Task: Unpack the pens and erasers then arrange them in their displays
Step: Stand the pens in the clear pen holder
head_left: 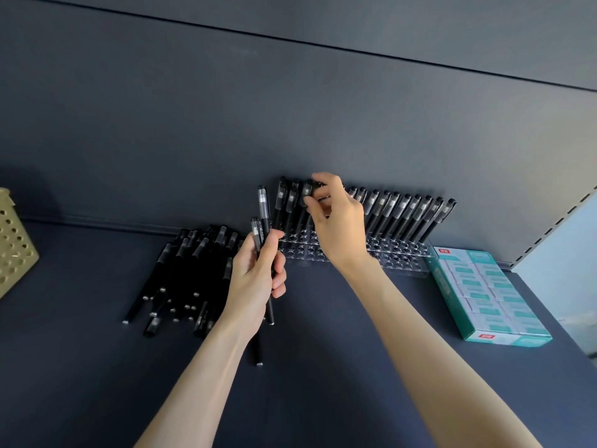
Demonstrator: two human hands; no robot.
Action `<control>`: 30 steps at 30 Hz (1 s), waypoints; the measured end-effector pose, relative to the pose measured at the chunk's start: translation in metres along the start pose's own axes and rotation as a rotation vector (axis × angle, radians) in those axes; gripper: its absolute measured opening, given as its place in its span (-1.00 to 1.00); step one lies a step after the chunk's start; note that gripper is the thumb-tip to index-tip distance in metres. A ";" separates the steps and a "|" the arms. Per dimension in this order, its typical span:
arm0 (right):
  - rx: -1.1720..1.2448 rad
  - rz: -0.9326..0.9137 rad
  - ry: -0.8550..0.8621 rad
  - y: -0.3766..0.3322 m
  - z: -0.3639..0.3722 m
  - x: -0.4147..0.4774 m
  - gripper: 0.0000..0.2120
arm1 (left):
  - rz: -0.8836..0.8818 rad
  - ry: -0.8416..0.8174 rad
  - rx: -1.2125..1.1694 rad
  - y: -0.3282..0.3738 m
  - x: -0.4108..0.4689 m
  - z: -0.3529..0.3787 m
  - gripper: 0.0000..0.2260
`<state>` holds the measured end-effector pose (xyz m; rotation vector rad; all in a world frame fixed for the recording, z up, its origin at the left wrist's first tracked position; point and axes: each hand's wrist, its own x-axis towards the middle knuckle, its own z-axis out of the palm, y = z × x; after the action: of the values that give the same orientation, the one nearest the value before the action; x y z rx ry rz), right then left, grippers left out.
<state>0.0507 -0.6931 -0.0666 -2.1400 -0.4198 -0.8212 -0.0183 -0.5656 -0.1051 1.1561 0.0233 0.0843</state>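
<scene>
Clear acrylic display rack (pixel 397 257) against back wall of dark shelf (pixel 323 376); row of black pens (pixel 412 215) standing slanted in rear holes.
Right hand (pixel 336 221): fingertips pinching cap of racked pen (pixel 307 191) near row's left end.
Left hand (pixel 255 276): curled round held pens (pixel 263 211), upright, just left of rack.
Loose pen pile (pixel 181 273) flat on shelf, left of rack.
Teal eraser box (pixel 484 294) just right of rack.
Beige perforated basket (pixel 13 247) far left.

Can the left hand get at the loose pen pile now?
Probably yes: the pen pile lies just beside the left hand, nothing between. But it grips pens, so grabbing looks awkward.
</scene>
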 end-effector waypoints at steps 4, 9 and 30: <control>-0.028 0.006 -0.055 0.001 -0.002 -0.001 -0.80 | 0.003 -0.020 0.017 0.000 -0.001 0.001 -0.85; -0.036 0.014 -0.012 -0.003 -0.010 -0.008 -0.80 | 0.007 -0.070 0.049 0.000 -0.002 0.001 -0.83; 0.486 0.265 0.020 -0.019 -0.058 -0.005 -0.73 | -0.126 -0.184 0.176 -0.005 -0.007 0.011 -0.72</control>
<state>0.0125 -0.7256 -0.0321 -1.6870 -0.2811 -0.5238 -0.0245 -0.5780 -0.1054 1.3317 -0.0606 -0.1385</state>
